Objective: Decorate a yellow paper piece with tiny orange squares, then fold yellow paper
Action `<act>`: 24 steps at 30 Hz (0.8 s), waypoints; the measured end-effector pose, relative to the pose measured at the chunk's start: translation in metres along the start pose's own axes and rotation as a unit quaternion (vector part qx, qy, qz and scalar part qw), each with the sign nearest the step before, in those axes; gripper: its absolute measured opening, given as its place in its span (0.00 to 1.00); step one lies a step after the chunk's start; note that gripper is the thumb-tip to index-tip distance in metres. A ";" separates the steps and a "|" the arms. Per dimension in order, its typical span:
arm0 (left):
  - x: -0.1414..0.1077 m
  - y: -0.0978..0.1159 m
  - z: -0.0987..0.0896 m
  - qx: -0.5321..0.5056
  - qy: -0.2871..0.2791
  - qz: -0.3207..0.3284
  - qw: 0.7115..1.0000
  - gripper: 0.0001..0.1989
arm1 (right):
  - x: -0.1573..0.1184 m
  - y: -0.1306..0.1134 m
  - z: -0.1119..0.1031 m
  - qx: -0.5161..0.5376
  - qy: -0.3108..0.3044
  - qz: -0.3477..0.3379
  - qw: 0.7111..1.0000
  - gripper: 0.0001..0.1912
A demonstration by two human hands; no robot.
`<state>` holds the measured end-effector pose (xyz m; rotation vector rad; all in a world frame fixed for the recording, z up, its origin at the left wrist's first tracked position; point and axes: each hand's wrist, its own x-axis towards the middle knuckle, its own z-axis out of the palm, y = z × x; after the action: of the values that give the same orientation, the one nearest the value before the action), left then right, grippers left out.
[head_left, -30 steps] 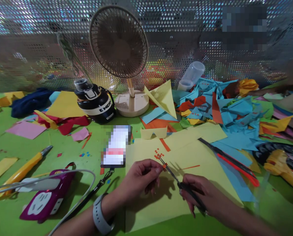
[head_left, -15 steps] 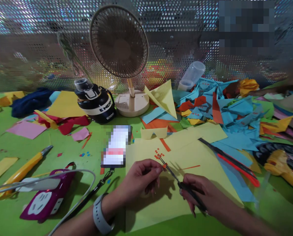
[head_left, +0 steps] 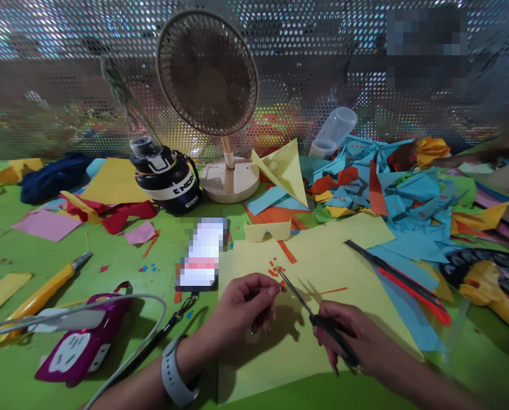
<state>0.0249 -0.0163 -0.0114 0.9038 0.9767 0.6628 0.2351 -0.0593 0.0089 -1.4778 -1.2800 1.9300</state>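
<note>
Scissors [head_left: 314, 320], gripped by the right hand [head_left: 353, 326], point to eleven o'clock, toward orange bits [head_left: 273, 271] on the sheet [head_left: 254, 256]; the left hand [head_left: 246, 304] seemingly pinches a scrap [head_left: 282, 283]. Snipping seems in hand; another cut would call for careful aim.

Scissors [head_left: 304, 303] in the right hand [head_left: 359, 335] over pale yellow paper [head_left: 365, 296].

You have two hands [head_left: 246, 307] [head_left: 350, 330], one pair of scissors [head_left: 315, 320], one fan [head_left: 209, 77] at your twelve o'clock, one phone [head_left: 200, 256] and one flask [head_left: 166, 176] at eleven, one clear container [head_left: 336, 130] at one, and two cutters [head_left: 44, 295] [head_left: 402, 286], at ten and two.
</note>
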 end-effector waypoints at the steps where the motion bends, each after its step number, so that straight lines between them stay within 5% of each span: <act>1: 0.000 0.000 0.000 0.001 0.003 0.002 1.000 0.13 | -0.001 0.000 0.000 -0.009 -0.005 0.001 1.000 0.18; 24: -0.001 0.001 0.001 -0.013 -0.032 0.000 0.999 0.13 | -0.002 0.008 0.002 -0.032 0.002 0.009 0.999 0.19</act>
<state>0.0252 -0.0172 -0.0099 0.8972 0.9088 0.6419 0.2356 -0.0651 0.0035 -1.5272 -1.3426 1.9125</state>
